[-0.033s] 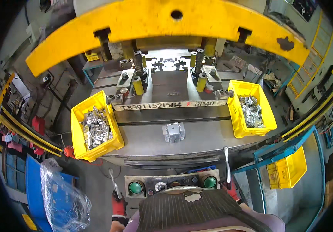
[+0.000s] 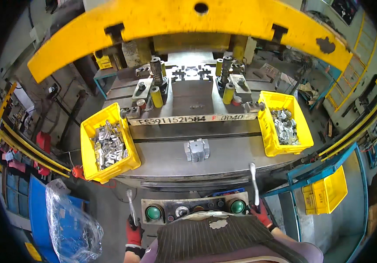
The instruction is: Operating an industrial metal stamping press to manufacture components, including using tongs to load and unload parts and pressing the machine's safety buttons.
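My left hand, in a red and black glove, is closed around a slim pale rod with a rounded tip. It is at the left end of a control panel, beside one of its two green buttons. Closed on a similar pale rod, my right hand is near the other green button. Both rods point away from me. Beyond the panel, a small stack of silver metal parts sits on the press table. The exact kind of the rods cannot be made out.
Yellow bins full of small metal pieces stand left and right of the table. Behind are a die with guide posts and a yellow press beam overhead. A yellow crate is at lower right, plastic wrap at lower left.
The yellow beam has risen in the picture. The left rod's tip has shifted slightly right, the right rod's slightly left and up; both hands keep hold.
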`<state>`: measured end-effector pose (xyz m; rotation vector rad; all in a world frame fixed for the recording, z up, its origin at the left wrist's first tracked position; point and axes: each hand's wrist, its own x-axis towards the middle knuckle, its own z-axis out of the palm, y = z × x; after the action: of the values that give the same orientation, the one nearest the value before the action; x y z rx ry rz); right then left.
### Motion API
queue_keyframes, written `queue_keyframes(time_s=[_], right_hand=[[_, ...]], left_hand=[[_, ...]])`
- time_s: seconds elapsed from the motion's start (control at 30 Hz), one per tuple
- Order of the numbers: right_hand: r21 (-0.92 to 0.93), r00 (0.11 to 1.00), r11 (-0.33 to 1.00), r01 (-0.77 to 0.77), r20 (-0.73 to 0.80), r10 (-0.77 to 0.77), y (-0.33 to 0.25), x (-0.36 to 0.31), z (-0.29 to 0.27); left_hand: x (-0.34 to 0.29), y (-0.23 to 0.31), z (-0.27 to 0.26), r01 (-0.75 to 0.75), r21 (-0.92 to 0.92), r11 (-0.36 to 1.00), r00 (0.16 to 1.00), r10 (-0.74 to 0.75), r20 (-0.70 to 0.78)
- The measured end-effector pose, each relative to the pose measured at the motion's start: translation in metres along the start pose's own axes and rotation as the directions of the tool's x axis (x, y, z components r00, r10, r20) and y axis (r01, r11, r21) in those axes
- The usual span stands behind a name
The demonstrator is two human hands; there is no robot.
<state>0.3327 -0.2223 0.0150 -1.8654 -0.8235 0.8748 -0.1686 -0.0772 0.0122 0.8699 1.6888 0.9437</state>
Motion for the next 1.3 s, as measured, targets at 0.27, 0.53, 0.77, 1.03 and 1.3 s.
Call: queue_keyframes(time_s=[0.27,0.53,0.77,1.03,1.3], right_hand=[[0.071,0.684,0.686,0.724,0.053,-0.728,-0.255,0.181,0.097],[-0.366,0.910,0.848,0.384,-0.006,-0.415,-0.370,0.300,0.149],[0.743,0.851,0.626,0.240,0.150,-0.503,-0.342,0.279,0.106],[0.732,0.953,0.649,0.206,0.000,-0.303,-0.235,0.171,0.046],[0.285,0.905,0.899,0.333,-0.363,-0.220,-0.069,0.106,-0.060]], left_hand=[[0.022,0.091,0.066,-0.453,0.011,0.892,0.848,0.426,0.314],[0.018,0.113,0.091,-0.596,0.012,0.803,0.775,0.572,0.271],[0.041,0.235,0.146,-0.378,-0.130,0.917,0.767,0.388,0.510],[0.169,0.371,0.294,-0.391,-0.296,0.871,0.519,0.475,0.711],[0.232,0.379,0.344,-0.473,-0.140,0.870,0.605,0.437,0.666]])
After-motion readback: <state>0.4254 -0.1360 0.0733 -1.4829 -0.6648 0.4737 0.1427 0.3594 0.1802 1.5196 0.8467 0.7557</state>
